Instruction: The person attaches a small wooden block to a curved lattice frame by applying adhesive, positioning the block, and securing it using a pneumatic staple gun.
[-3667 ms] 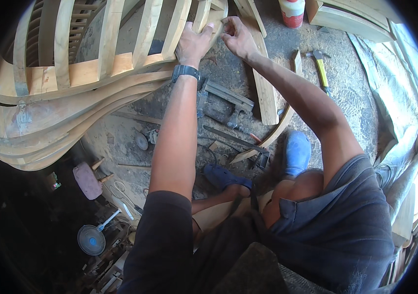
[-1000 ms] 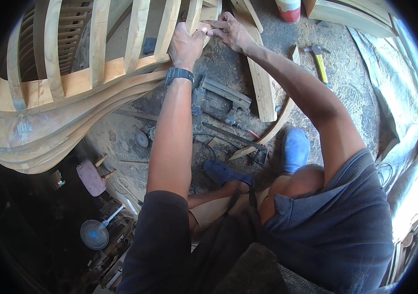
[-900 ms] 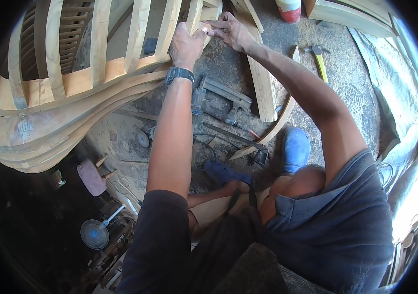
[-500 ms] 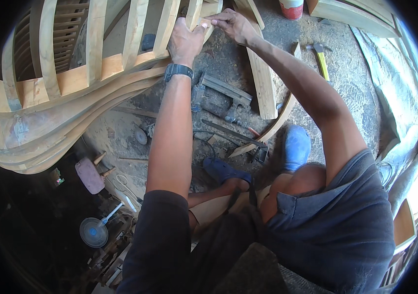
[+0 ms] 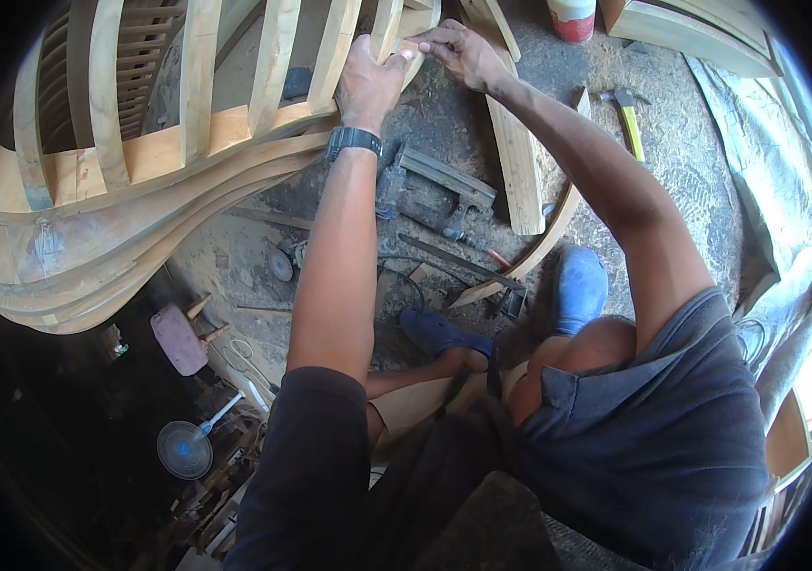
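Note:
A curved wooden frame [image 5: 166,141] with upright wooden ribs [image 5: 268,67] fills the upper left, shaped like a boat hull. Wearing a dark watch, my left hand [image 5: 368,84] is closed around a wooden rib [image 5: 386,27] near the frame's far end, its thumb pressed by a small light wooden piece [image 5: 410,45]. My right hand [image 5: 468,57] meets it from the right, fingers pinched together at that piece's end. Whatever lies between the right fingertips is too small to make out.
On the dusty floor lie a clamp-like metal tool [image 5: 444,176], a thick plank [image 5: 518,176], a curved wooden strip [image 5: 558,224] and a yellow-handled hammer [image 5: 631,124]. A red and white tub [image 5: 573,21] stands at the far side. A fan [image 5: 184,449] is at lower left.
The whole view has shifted slightly, so things sit a little further right. Both hands stay at the same spot on the frame, the right fingers drawn slightly closer in.

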`<state>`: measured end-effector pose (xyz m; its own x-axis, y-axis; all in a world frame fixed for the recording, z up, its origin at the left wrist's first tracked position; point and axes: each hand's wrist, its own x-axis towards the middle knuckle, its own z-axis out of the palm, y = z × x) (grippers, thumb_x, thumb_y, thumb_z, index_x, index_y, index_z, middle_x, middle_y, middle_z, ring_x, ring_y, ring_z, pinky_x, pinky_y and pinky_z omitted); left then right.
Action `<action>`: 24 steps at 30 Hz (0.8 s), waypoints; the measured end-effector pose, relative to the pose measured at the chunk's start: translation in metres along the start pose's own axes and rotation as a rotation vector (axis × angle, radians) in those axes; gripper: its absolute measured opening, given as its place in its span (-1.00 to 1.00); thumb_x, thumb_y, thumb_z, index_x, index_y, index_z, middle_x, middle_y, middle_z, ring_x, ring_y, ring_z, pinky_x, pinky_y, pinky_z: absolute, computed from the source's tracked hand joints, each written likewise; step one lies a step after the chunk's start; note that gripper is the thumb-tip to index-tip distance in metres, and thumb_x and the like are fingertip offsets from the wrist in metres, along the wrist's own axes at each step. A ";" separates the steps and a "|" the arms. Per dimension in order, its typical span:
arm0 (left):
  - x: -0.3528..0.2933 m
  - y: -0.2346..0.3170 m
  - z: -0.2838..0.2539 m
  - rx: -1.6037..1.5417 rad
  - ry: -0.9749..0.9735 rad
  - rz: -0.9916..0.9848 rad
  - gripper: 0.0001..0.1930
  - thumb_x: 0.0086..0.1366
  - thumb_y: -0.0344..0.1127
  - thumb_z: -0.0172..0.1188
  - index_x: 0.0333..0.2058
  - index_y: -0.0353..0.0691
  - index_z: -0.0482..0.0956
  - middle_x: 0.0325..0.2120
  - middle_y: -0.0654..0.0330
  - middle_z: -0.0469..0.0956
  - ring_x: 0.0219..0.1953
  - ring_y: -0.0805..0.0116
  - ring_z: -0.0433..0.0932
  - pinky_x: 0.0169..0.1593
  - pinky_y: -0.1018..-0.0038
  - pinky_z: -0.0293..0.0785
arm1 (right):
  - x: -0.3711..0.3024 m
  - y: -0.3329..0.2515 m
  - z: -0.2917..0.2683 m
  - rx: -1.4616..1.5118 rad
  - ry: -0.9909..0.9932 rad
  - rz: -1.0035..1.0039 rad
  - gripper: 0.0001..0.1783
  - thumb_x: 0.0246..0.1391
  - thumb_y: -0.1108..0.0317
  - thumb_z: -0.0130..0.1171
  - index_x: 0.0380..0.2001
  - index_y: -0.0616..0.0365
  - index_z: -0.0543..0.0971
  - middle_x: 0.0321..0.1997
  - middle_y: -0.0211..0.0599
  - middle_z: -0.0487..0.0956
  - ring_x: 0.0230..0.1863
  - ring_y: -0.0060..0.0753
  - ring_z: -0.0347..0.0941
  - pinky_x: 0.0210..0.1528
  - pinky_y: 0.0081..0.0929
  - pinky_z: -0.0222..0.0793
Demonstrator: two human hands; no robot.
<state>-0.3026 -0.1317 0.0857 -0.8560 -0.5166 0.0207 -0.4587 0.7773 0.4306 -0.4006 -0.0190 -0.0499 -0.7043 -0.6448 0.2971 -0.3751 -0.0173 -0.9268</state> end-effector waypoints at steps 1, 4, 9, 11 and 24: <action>0.000 0.000 -0.001 -0.035 -0.009 0.001 -0.61 0.21 -0.12 0.38 -0.15 -0.34 0.64 -0.28 -0.09 0.69 -0.20 -0.02 0.68 -0.07 0.21 0.53 | 0.000 0.001 0.001 0.013 0.006 -0.009 -0.72 0.32 0.12 0.17 0.03 -0.20 0.69 -0.22 -0.17 0.52 -0.15 -0.10 0.52 -0.03 -0.25 0.46; -0.001 0.004 0.002 -0.071 0.014 -0.008 -0.64 0.24 -0.15 0.34 -0.14 -0.33 0.65 -0.29 -0.09 0.70 -0.21 -0.02 0.68 -0.07 0.21 0.53 | -0.001 0.008 0.002 0.027 0.021 -0.023 -0.71 0.33 0.10 0.15 0.02 -0.21 0.69 -0.21 -0.16 0.52 -0.12 -0.09 0.52 -0.02 -0.24 0.46; -0.002 0.001 0.006 0.048 0.086 -0.005 -0.66 0.25 -0.17 0.31 -0.14 -0.34 0.65 -0.31 -0.14 0.69 -0.23 -0.08 0.67 -0.09 0.18 0.53 | 0.001 0.007 0.005 0.064 0.022 -0.023 -0.69 0.33 0.05 0.13 0.01 -0.20 0.70 -0.23 -0.16 0.53 -0.12 -0.08 0.52 -0.02 -0.22 0.45; -0.003 0.002 0.006 0.061 0.103 -0.017 -0.67 0.25 -0.18 0.30 -0.16 -0.35 0.65 -0.33 -0.17 0.68 -0.23 -0.12 0.66 -0.10 0.15 0.52 | 0.000 0.005 0.005 0.066 0.029 0.015 -0.69 0.33 0.05 0.14 0.01 -0.18 0.70 -0.24 -0.15 0.53 -0.12 -0.08 0.53 -0.03 -0.24 0.45; -0.006 0.012 0.014 0.160 0.209 -0.016 -0.68 0.21 -0.18 0.33 -0.27 -0.37 0.60 -0.34 -0.25 0.63 -0.22 -0.30 0.60 -0.12 0.01 0.47 | 0.003 0.002 0.002 0.066 0.019 -0.022 -0.72 0.33 0.14 0.13 0.03 -0.22 0.69 -0.27 -0.16 0.55 -0.15 -0.09 0.51 -0.04 -0.24 0.46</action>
<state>-0.3063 -0.1143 0.0785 -0.7882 -0.5792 0.2078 -0.5177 0.8067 0.2849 -0.4023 -0.0223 -0.0514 -0.7077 -0.6291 0.3215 -0.3509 -0.0819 -0.9328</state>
